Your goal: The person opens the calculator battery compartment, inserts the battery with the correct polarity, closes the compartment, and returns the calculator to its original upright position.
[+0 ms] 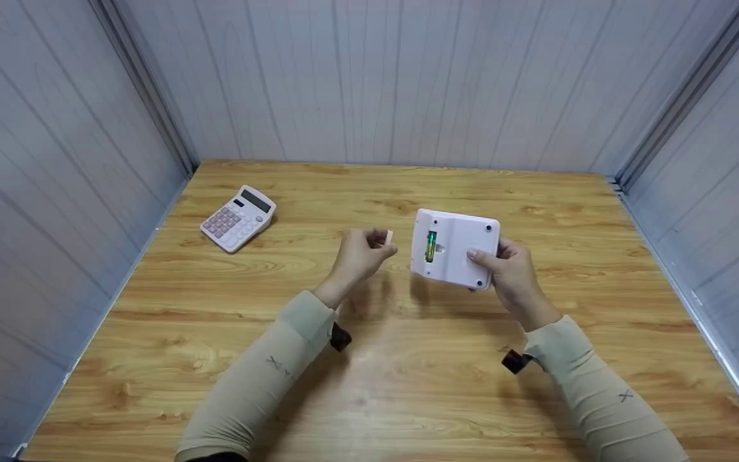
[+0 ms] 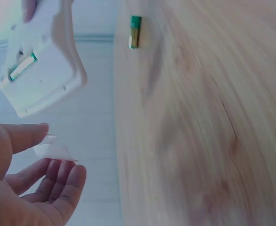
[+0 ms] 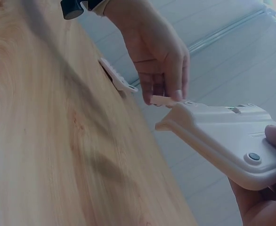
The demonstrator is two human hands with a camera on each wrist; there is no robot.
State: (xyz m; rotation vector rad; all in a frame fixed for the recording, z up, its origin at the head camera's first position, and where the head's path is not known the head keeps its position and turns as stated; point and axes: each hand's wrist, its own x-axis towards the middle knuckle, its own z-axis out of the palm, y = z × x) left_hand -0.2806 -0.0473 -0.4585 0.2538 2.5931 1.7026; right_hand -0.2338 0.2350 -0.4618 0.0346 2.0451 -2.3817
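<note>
My right hand (image 1: 516,276) grips a pale pink calculator (image 1: 462,240) by its right side, thumb on the back and fingers behind. Its back faces up toward me, and a green and gold battery (image 1: 431,246) sits in the uncovered battery slot. Left of it, my left hand (image 1: 362,253) pinches a small pale battery cover (image 2: 55,151) between thumb and fingertips, apart from the calculator in the head view. A loose green and gold battery (image 2: 134,32) lies on the table in the left wrist view; the head view does not show it.
A second pink calculator (image 1: 239,218) lies face up at the table's back left. The wood-grain table (image 1: 369,385) is enclosed by pale panel walls (image 1: 369,83) at the back and both sides. Dark wrist cameras (image 1: 340,337) hang beneath the sleeves.
</note>
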